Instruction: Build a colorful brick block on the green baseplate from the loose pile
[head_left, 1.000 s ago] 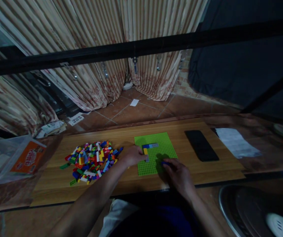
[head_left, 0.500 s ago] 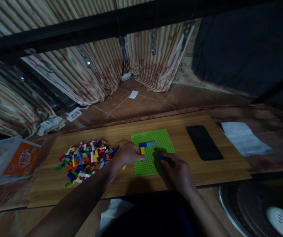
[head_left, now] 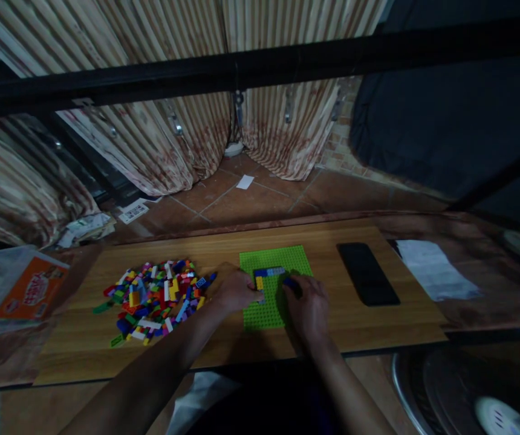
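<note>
A green baseplate [head_left: 294,258] lies on a wooden board [head_left: 224,248]. On it stands a short row of blue and grey bricks [head_left: 269,272] with a yellow brick [head_left: 259,282] below its left end. My left hand [head_left: 235,290] rests at the plate's left edge, fingers curled against the yellow brick. My right hand [head_left: 305,308] lies over the plate's right half, fingers pinched on a small dark blue brick [head_left: 289,281] just right of the row. A heap of mixed coloured bricks [head_left: 151,296] lies to the left of my left hand.
A black phone [head_left: 367,273] lies flat right of the plate, a white paper [head_left: 432,267] beyond it. A clear bag with an orange label [head_left: 22,290] sits at far left. A black bar [head_left: 260,66] crosses overhead. A round metal fan [head_left: 468,393] shows at lower right.
My right hand has moved up and left across the plate, carrying the blue brick closer to the brick row. My left hand stays at the plate's left edge.
</note>
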Demonstrator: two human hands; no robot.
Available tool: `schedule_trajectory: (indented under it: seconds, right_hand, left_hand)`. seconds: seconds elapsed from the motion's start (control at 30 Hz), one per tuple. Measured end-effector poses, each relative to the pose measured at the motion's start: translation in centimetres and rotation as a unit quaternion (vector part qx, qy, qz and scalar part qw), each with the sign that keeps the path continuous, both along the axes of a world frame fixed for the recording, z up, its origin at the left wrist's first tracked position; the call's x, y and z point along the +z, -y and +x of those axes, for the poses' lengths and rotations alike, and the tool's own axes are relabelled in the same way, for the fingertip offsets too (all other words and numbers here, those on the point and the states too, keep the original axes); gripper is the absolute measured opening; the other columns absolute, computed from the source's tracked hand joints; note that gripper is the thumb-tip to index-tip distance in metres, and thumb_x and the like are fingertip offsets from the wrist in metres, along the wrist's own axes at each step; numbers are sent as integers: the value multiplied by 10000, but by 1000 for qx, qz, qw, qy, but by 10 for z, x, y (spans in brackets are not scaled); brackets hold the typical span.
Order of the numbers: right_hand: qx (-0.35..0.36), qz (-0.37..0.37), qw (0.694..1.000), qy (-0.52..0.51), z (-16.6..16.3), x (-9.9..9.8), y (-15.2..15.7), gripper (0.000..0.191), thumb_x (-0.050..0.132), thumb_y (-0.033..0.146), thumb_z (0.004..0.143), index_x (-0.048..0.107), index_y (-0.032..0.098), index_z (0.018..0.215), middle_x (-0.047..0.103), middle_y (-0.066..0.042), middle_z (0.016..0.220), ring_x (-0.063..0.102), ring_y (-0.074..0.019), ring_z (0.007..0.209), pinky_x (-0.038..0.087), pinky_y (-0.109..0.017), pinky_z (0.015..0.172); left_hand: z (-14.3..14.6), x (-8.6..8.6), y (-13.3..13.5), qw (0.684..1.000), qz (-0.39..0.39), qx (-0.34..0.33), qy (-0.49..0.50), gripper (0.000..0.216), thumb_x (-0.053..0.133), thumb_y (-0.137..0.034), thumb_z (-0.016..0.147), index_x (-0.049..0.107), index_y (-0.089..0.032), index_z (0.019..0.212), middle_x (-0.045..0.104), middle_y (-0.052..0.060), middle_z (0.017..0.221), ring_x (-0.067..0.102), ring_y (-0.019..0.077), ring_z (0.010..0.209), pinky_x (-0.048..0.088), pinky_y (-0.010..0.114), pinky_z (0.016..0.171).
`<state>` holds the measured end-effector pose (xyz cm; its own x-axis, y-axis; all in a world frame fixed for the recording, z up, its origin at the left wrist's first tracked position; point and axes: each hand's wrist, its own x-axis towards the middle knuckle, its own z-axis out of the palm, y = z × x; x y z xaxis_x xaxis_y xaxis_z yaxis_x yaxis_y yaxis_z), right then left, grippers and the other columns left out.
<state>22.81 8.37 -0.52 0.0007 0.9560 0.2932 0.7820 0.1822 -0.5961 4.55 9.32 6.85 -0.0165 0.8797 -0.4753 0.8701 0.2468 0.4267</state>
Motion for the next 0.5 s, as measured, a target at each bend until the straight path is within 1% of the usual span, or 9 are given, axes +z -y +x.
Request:
schedule_trajectory:
  seconds: [0.1, 0.23, 0.4, 0.5]
  right_hand:
    - [11, 1, 1000, 14, 2, 1, 2, 309, 526, 348, 873, 677, 157, 1064, 692, -127, 1040, 564, -271, 977, 414, -412, 886]
    - [18, 1, 1000, 24, 1, 3, 1, 305, 491, 301, 878, 676, 151, 1069, 697, -132, 1038, 575, -271, 978, 422, -407, 880]
    - [-14, 3, 1000, 0, -9, 2, -3, 350, 480, 358, 880, 676, 139, 1069, 708, -143, 1005, 595, -273, 938, 426, -416, 867]
    - [-33, -2, 999, -15, -14, 0, -5, 375, 497, 397, 872, 670, 136, 1078, 710, -141, 978, 604, -269, 924, 431, -405, 854]
  left_hand:
    - [0, 4, 2, 1000, 9, -8, -8, 204, 655, -361, 701, 704, -163, 687, 596, -11, 525, 565, 136, 524, 365, 223, 496]
    - [0, 7, 6, 1000, 26, -3, -5, 207, 655, -369, 709, 712, -172, 734, 631, -9, 569, 576, 140, 560, 371, 227, 526]
    - [-4, 3, 9, 999, 39, -14, 6, 215, 651, -378, 729, 715, -176, 758, 673, -2, 657, 599, 142, 611, 377, 221, 542]
    - [-5, 2, 7, 998, 51, -22, 9, 223, 604, -383, 779, 722, -193, 794, 703, 4, 722, 626, 146, 656, 399, 216, 563]
